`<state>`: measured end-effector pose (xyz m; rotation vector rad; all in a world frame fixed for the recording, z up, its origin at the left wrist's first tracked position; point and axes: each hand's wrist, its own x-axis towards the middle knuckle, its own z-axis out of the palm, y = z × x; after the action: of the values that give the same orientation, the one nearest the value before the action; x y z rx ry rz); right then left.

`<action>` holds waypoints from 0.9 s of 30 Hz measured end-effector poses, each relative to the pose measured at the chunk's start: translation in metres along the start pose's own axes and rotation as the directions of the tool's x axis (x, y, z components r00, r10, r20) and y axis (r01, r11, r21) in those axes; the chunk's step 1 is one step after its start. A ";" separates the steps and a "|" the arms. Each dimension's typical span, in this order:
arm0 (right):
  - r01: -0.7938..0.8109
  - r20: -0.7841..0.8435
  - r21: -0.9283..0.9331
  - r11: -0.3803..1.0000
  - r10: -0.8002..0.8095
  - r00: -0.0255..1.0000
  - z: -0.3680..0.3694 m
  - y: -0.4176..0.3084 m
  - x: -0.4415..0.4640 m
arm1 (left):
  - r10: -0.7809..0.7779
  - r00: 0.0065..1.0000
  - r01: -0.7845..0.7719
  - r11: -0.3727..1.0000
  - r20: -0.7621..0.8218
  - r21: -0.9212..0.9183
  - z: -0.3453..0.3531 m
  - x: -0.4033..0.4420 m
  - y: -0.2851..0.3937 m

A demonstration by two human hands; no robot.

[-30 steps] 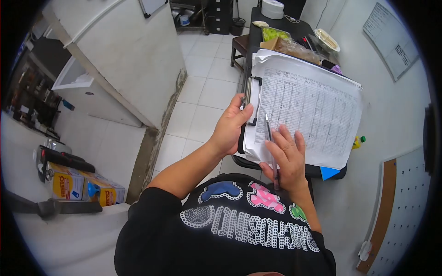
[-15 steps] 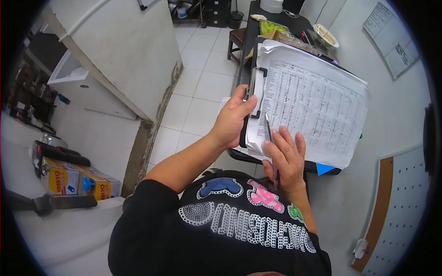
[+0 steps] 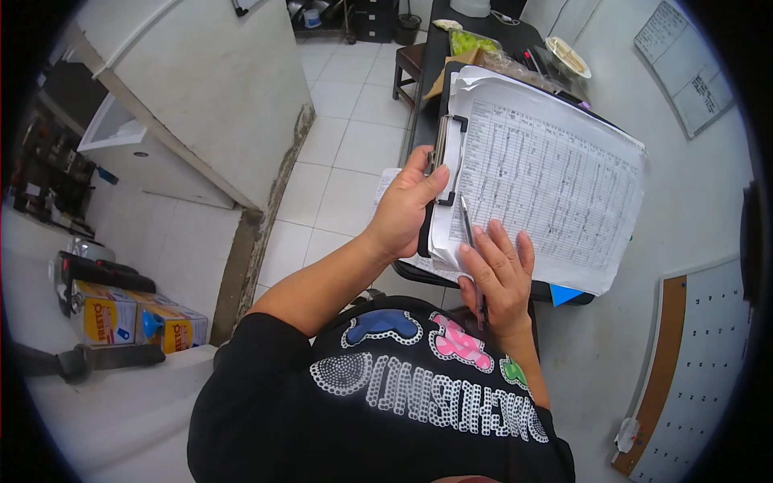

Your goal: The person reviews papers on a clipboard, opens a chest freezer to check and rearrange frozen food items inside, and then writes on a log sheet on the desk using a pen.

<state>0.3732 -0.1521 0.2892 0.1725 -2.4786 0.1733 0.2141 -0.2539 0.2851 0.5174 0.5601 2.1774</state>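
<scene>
The head view shows me two bare hands working at a clipboard (image 3: pixel 424 237) held out above the near end of a black bench (image 3: pixel 515 34); from here I can't tell whether its underside rests on anything. The left hand (image 3: pixel 407 205) grips the clipboard by its left edge, thumb laid on top beside the metal clip (image 3: pixel 439 153), the other fingers mostly hidden. The right hand (image 3: pixel 501 278) has a pen (image 3: pixel 469 229) pinched between thumb and index finger, its remaining fingers partly spread over the lower part of the top sheet (image 3: pixel 547 185). I see the pen slanting up and slightly left, its tip near the left columns of a printed grid; whether it touches the paper I can't make out. Several pages sit under the clip, their edges uneven, and the entries are too small for me to read. A blue corner (image 3: pixel 568 295) pokes out below the lower right of the pages, and another sheet (image 3: pixel 385 185) shows just left of the left hand. Farther along the bench I have a tray of something green (image 3: pixel 471 43) and a clear plastic bag (image 3: pixel 515 68), with a white oval dish (image 3: pixel 568 58) near the wall. A brown stool (image 3: pixel 409 60) stands beside the bench on the tiled floor (image 3: pixel 322 193).
</scene>
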 end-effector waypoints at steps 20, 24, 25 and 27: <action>0.028 0.011 0.031 0.999 -0.028 1.000 -0.004 -0.002 -0.005 | 0.006 1.000 -0.007 0.999 -0.023 -0.045 -0.003 0.000 -0.006; 0.021 0.005 0.022 1.000 -0.021 1.000 -0.005 -0.004 -0.005 | 0.010 1.000 -0.012 0.998 -0.020 -0.054 -0.001 -0.002 -0.005; 0.018 -0.003 0.019 1.000 -0.018 1.000 -0.005 -0.004 -0.006 | 0.013 1.000 -0.014 0.999 -0.022 -0.051 0.000 -0.002 -0.005; 0.011 -0.018 0.011 1.000 -0.010 1.000 -0.005 -0.004 -0.008 | 0.021 1.000 -0.021 0.998 -0.010 -0.054 -0.002 -0.002 -0.006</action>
<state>0.3826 -0.1549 0.2885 0.1881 -2.4588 0.1839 0.2180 -0.2527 0.2799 0.4866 0.5018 2.2093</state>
